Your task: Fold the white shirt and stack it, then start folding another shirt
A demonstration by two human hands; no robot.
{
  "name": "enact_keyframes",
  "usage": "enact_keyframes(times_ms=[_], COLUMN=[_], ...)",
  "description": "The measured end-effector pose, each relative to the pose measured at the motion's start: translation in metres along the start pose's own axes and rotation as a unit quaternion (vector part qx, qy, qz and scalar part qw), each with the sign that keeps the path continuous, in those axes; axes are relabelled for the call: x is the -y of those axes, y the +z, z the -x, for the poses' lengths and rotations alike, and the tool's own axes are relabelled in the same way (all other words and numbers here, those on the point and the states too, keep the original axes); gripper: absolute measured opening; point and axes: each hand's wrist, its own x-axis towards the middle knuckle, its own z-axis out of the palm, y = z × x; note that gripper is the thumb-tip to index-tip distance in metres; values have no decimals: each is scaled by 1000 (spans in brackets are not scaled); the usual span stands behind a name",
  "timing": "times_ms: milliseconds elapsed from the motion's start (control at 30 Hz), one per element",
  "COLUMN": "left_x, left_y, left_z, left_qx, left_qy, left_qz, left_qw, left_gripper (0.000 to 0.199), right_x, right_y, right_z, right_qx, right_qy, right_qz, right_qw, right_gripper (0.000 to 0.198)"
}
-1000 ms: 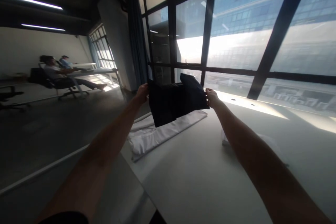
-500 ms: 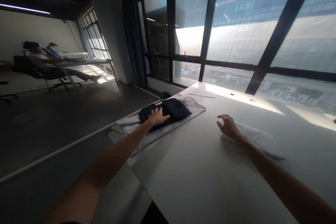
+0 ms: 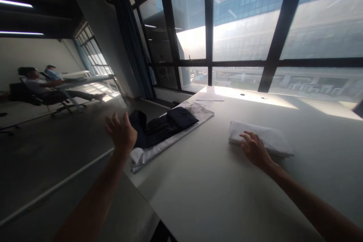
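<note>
1. fingers splayed and apart on the left hand [image 3: 121, 132], which is raised just beside the near left end of the dark cloth [image 3: 181, 118]; whether its thumb side touches the fabric cannot be told.
2. fingers loosely curved and apart on the right hand [image 3: 256, 151], palm down over the near edge of the white bundle [image 3: 273, 138]; contact there is hard to judge.
3. the dark cloth lies on top of the pale cloth [image 3: 143, 158], along the left edge of the table [image 3: 204, 181].
4. it is deep navy, nearly black, matte and soft-looking. its far right part is folded into a thick, rounded pad; the middle is lower and creased; the left end stands up in a curved flap by the left hand.
5. the pale cloth beneath is long and wrinkled, greyish white with a slight sheen, showing at both ends and along the near side.
6. the white bundle, well apart to the right, is folded flat with layered edges.
7. sunlight from the window [image 3: 241, 41] brightens the table's far edge; two people sit at desks in the left background.
</note>
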Motion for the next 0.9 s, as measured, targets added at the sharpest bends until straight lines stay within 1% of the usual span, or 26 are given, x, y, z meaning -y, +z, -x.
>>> enact_keyframes(times_ms=[33,67,100,133,167,200,267,300,400,467,533,567,633,667,700,733,800,833,900], left_x=[-14,-30,-46,-62,-77,-89,-109,-116,-142,-166,-198,-216,-251,-267,-281,-292,-308,-312,-316], left_y=[4,13,28,47,68,88,125,140,171,185,196,201,209,212,214,216,216,216,212], left_z=[6,12,16,17,17,14,6,1,-14,-23,-27,-28,-22,-15,-5,6,35,51,82], left_qx=[-23,11,67,133,202,265,300,305,296,289,298,308,323,320,311,300,296,309,354], left_qy=[12,34,41,17,-41,-111,-143,-149,-132,-95,-35,11,122,170,203,217,192,170,118], left_qz=[-15,-2,26,56,81,102,117,120,125,138,167,187,230,252,273,292,321,332,361], left_qw=[1000,999,997,989,975,952,936,933,938,942,939,933,910,897,887,882,879,875,855], left_gripper=[68,67,64,60,53,49,44,44,54,62,67,69,72,71,70,69,68,68,70], right_x=[-6,-12,-17,-23,-28,-32,-38,-39,-37,-33,-28,-27,-26,-27,-28,-30,-37,-40,-47], right_y=[-1,-1,-2,-3,-4,-5,-8,-9,-13,-14,-16,-17,-20,-23,-26,-30,-40,-47,-65], right_z=[5,10,14,17,19,20,21,21,19,17,14,13,9,7,4,0,-10,-17,-34], right_qx=[-5,-7,-6,-2,4,11,27,35,49,42,34,33,36,39,42,46,48,39,1], right_qy=[6,12,20,29,38,47,60,64,79,95,111,115,123,136,160,194,268,296,318], right_qz=[22,44,67,88,105,115,114,107,84,76,72,68,53,43,34,28,20,17,8], right_qw=[1000,999,998,996,994,992,991,992,992,992,991,990,990,989,986,979,962,954,948], right_gripper=[40,41,43,45,47,49,52,53,54,54,53,52,47,45,42,41,45,47,47])
